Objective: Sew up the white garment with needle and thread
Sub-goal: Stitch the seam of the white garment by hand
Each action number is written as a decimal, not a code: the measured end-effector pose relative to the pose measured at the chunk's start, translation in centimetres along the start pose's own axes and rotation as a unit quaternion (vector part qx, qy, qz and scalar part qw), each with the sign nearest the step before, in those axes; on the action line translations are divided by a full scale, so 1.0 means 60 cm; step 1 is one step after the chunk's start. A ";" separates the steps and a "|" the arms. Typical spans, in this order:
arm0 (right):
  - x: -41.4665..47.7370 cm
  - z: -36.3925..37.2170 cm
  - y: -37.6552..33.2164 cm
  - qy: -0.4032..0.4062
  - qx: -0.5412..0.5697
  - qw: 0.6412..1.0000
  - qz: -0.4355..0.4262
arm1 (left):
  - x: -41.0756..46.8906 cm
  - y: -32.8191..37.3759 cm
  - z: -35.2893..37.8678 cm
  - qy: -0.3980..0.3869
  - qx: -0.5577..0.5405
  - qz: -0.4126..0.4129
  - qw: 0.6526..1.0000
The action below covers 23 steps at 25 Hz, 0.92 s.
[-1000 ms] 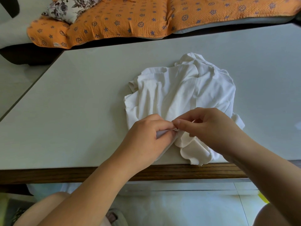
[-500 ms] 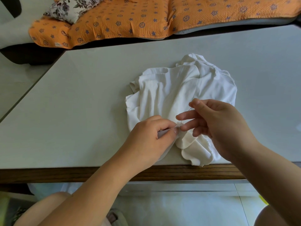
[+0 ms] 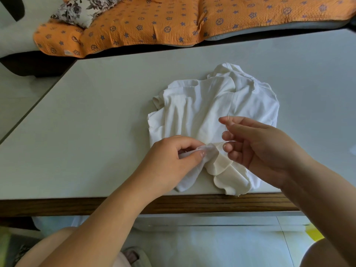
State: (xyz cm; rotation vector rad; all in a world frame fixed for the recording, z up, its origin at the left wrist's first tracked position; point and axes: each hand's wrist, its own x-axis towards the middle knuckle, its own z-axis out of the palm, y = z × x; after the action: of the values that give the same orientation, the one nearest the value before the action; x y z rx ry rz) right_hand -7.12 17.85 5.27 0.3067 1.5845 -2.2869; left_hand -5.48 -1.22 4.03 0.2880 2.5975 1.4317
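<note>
- white garment lies crumpled on the grey table, its ruffled hem reaching the front edge; the pile has not shifted since the earlier frames.
- needle is now clear of the cloth and stands upright above the seam; a second ago it was buried at the fold.
- judged: one stitch has just been pulled through and the thread is being drawn up; the next stitch is not started.
- thread is only a faint line by the right fingers; cannot tell if it is taut.
- right hand pinches the needle between thumb and forefinger, other fingers loosely curled; it has lifted up and right, away from the left fingertips it touched before.
- left hand stays put, thumb and forefinger closed on the fold.
- behind the table: orange quilt and floral pillow, unchanged.
</note>
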 end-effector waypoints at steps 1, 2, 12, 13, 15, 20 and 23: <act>0.001 -0.003 -0.002 0.002 0.007 1.000 -0.004 | 0.001 0.000 -0.002 0.006 -0.017 -0.004 1.000; 0.002 -0.005 -0.004 0.004 0.013 1.000 -0.007 | 0.001 0.000 -0.004 0.014 -0.029 -0.008 0.999; -0.016 0.000 0.007 0.017 -0.440 0.871 -0.219 | 0.003 -0.001 -0.017 0.034 -0.055 -0.031 0.997; -0.016 0.000 0.010 0.010 -0.470 0.853 -0.227 | 0.004 -0.001 -0.018 0.035 -0.056 -0.032 0.997; -0.014 -0.002 0.012 -0.006 -0.500 0.834 -0.232 | 0.003 0.000 -0.021 0.034 -0.063 -0.034 0.997; -0.015 -0.004 0.010 -0.048 -0.500 0.837 -0.216 | 0.002 0.002 -0.024 0.032 -0.055 -0.036 0.997; -0.014 -0.006 0.011 -0.058 -0.494 0.841 -0.211 | 0.002 0.001 -0.026 0.033 -0.051 -0.036 0.997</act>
State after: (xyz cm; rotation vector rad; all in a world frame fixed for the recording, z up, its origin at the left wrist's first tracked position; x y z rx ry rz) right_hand -6.12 18.12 4.89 -0.4782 2.6652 -1.3445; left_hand -5.94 -2.44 4.91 0.1336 2.5463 1.5687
